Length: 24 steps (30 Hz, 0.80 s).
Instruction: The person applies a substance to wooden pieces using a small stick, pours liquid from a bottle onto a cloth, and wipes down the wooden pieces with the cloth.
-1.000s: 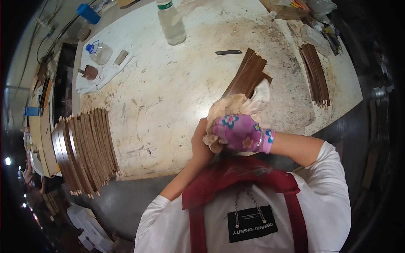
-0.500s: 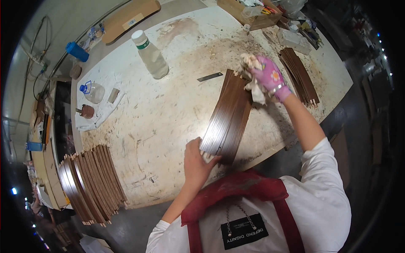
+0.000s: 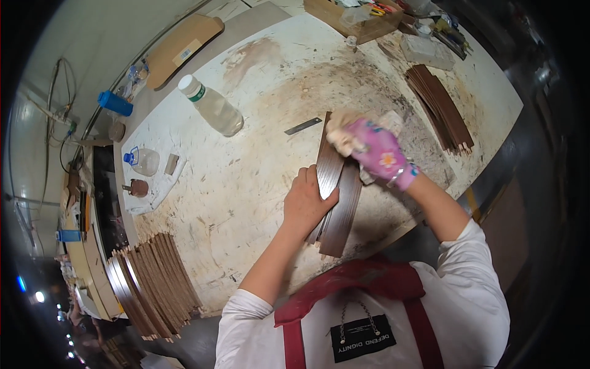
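Note:
Two dark brown wooden slats with small pegs at their ends lie side by side on the worktable: a left slat (image 3: 330,167) and a right slat (image 3: 344,212). My bare left hand (image 3: 309,200) grips the left slat, fingers along its outer edge and thumb across its face. A pink-purple glove with a flower pattern covers my right hand (image 3: 380,150). It is closed on a crumpled cream rag (image 3: 344,132), pressed against the far part of the slats and hiding it. Motion blurs the rag slightly.
More slats stand in a row (image 3: 153,286) at the near left; another stack (image 3: 439,107) lies right. A large clear bottle (image 3: 212,107), a metal strip (image 3: 303,126), a small jug (image 3: 146,161) and a brown cup (image 3: 138,187) are on the table (image 3: 246,240). An open box (image 3: 362,24) sits behind.
My left hand has moved up from the slats' near end to grip the left slat's side. The slats have shifted apart slightly. My right hand has brought the rag left and nearer, onto the slats.

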Each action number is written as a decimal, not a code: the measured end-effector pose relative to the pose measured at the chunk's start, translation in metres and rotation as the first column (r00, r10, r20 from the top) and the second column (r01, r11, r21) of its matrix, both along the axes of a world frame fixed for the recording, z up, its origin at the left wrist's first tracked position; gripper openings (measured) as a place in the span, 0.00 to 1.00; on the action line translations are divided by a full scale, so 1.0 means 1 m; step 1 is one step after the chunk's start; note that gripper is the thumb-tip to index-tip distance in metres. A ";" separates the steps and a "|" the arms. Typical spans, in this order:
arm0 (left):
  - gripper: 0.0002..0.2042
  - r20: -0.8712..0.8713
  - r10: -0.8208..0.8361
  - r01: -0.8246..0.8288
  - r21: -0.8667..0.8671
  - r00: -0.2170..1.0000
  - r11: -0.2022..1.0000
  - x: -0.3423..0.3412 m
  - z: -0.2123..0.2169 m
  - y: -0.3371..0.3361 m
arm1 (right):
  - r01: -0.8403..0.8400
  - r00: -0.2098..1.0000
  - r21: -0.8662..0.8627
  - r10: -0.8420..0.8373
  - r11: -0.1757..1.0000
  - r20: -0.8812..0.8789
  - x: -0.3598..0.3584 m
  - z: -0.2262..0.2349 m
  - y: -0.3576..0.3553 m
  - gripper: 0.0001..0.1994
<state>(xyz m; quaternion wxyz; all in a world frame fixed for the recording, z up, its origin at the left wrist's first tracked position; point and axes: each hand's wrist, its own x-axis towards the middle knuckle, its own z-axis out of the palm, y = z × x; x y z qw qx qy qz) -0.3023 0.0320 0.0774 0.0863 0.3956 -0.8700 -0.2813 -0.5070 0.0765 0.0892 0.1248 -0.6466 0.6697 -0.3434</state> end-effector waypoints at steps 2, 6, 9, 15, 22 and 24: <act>0.31 -0.035 -0.014 0.013 -0.041 0.999 0.999 0.002 0.005 0.001 | 0.127 0.989 0.068 -0.121 0.990 -0.091 -0.005 -0.011 -0.007 0.16; 0.28 -0.213 0.078 -0.100 -0.097 0.974 0.990 0.016 0.023 0.005 | 0.380 0.854 0.160 -0.412 0.911 0.317 -0.050 -0.014 -0.011 0.17; 0.29 -0.293 0.152 -0.176 -0.058 0.944 0.983 0.038 0.036 0.012 | 0.224 0.827 -0.033 -0.172 0.974 0.535 -0.042 0.005 -0.001 0.16; 0.32 -0.318 0.165 -0.261 -0.289 0.934 0.921 0.070 0.043 0.026 | 0.084 0.615 -0.017 -0.038 0.996 0.787 0.005 0.034 0.004 0.17; 0.32 -0.421 0.300 -0.391 -0.150 0.856 0.908 0.110 0.039 0.042 | -0.045 0.516 -0.023 0.043 0.999 0.855 0.046 0.052 -0.003 0.18; 0.32 -0.435 0.376 -0.448 -0.073 0.819 0.891 0.128 0.035 0.047 | -0.092 0.498 -0.012 0.057 0.996 0.865 0.065 0.064 -0.007 0.18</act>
